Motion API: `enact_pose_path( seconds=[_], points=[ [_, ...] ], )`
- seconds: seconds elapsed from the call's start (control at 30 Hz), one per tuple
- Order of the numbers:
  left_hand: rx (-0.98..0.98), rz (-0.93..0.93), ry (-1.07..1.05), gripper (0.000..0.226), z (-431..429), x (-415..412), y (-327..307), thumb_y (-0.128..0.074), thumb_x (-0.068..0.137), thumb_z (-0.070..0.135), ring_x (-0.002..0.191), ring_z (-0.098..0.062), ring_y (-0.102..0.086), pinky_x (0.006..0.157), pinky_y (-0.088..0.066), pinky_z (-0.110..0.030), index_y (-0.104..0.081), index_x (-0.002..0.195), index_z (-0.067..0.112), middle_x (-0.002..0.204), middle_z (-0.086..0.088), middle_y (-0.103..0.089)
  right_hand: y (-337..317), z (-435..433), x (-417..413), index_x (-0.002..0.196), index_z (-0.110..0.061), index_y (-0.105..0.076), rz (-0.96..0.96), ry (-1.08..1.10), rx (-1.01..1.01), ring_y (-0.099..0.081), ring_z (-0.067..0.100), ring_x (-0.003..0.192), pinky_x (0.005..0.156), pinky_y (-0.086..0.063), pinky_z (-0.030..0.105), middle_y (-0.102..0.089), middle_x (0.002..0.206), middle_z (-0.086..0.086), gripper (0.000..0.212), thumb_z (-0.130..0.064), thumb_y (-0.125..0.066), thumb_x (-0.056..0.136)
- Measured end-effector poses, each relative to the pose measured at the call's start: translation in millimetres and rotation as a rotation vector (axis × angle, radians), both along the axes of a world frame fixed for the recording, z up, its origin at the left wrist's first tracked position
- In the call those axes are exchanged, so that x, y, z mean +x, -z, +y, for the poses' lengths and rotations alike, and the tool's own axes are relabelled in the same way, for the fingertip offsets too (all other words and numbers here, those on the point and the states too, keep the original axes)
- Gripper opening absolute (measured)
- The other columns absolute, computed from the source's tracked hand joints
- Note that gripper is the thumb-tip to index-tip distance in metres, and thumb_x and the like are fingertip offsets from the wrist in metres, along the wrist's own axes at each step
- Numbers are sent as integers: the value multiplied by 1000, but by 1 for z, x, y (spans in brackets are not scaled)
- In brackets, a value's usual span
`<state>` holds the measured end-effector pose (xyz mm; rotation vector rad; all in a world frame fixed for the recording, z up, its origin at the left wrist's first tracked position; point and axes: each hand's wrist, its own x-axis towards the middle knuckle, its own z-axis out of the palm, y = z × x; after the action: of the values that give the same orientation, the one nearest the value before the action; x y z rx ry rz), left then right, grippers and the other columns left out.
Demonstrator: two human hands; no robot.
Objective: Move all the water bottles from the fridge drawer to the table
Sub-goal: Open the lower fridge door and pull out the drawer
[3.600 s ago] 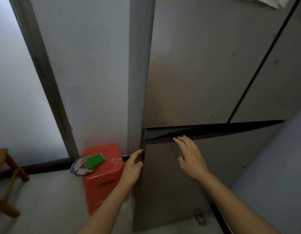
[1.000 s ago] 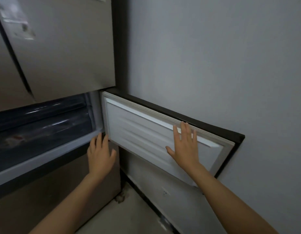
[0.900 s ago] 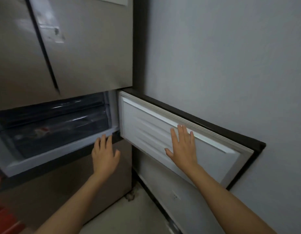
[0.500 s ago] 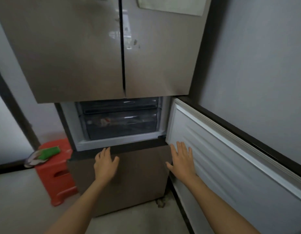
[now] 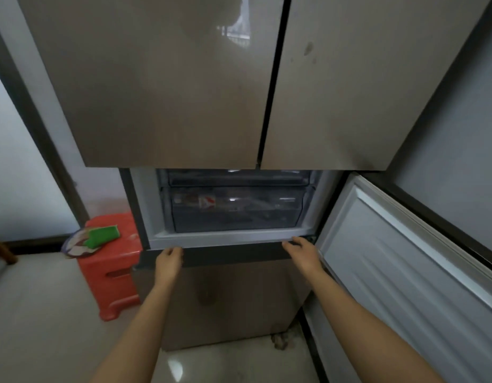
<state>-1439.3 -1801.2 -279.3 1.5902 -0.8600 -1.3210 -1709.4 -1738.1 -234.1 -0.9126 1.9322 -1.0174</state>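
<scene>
Left hand (image 5: 168, 259): fingers bent against the dark strip (image 5: 231, 254) below the open compartment; cannot tell whether they grip it
Right hand (image 5: 302, 251): fingers fairly straight, resting on the strip's right end; holding nothing
Open door (image 5: 405, 272): swung right; white liner showing
Fridge drawer (image 5: 233, 217): clear-fronted, behind the white sill
Water bottles (image 5: 206, 201): dim shapes lying inside the drawer; one red-and-white label shows
Red stool (image 5: 112, 272): on the floor, left of the fridge

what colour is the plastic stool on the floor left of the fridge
The stool is red-orange, seen clearly in the head view, the only view here.
</scene>
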Motion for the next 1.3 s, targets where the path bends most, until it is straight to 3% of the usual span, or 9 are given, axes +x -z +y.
enact_pose_path(
  seconds=[0.1,0.27,0.43,0.57,0.67,0.83,1.0,1.1,1.3],
  points=[
    [131,349,-12,39,-28,4,6,-39,96,19,122,-35,-47,99,-36,-40,-47,124,-6,131,-21,-51,9,-33,10,134,-5,-42,-116,62,-1,-50,25,117,100,-39,31,-50,133,14,50,-24,-57,91],
    [208,833,-125,16,-63,2,-1,-41,95,23,126,-28,-44,104,-33,-37,-52,88,13,137,-14,-47,15,-73,16,119,-7,-54,-354,184,-8,-57,25,105,86,-44,31,-60,104,11,32,-22,-56,91],
    [175,1091,-204,13,-93,-16,-13,-44,92,22,129,-28,-41,105,-30,-38,-53,87,12,136,-15,-46,9,-113,13,129,-6,-46,-758,320,-86,-47,31,124,98,-39,35,-47,135,21,36,-20,-48,95],
    [164,1103,-191,23,-115,-28,-23,-42,92,20,119,-27,-48,107,-29,-39,-56,75,12,116,-10,-59,0,-139,9,130,-7,-45,-940,365,-132,-43,29,128,106,-33,36,-45,138,19,38,-19,-49,94],
    [88,1116,-163,35,-125,-29,-30,-43,91,17,87,-26,-56,90,-41,-39,-60,61,11,77,-10,-66,-3,-150,3,101,-8,-54,-1047,401,-136,-43,30,129,107,-32,37,-44,139,19,13,-18,-51,93],
    [41,1108,-176,21,-137,-33,-39,-36,93,21,83,-21,-54,70,-48,-32,-51,80,15,89,-7,-55,-9,-164,-8,82,-12,-49,-1169,422,-184,-38,34,131,107,-33,40,-37,143,24,15,-15,-45,95],
    [22,1123,-206,15,-130,-35,-34,-44,86,19,81,-25,-56,89,-39,-40,-54,75,15,69,-10,-67,-6,-168,-16,95,-7,-49,-1273,407,-208,-42,34,128,100,-35,41,-39,141,22,10,-14,-42,95],
    [3,1098,-207,10,-129,-35,-36,-45,80,17,78,-23,-56,79,-42,-38,-51,73,15,60,-8,-67,-3,-164,-15,85,-11,-50,-1255,347,-197,-50,30,120,92,-38,40,-41,142,17,16,-10,-37,94],
    [30,1024,-226,23,-121,-37,-38,-34,94,17,80,-23,-55,83,-43,-41,-50,78,13,82,-9,-59,-9,-153,-18,141,-5,-29,-1250,338,-183,-37,29,133,106,-28,40,-37,145,17,49,0,-25,92]
  ],
)
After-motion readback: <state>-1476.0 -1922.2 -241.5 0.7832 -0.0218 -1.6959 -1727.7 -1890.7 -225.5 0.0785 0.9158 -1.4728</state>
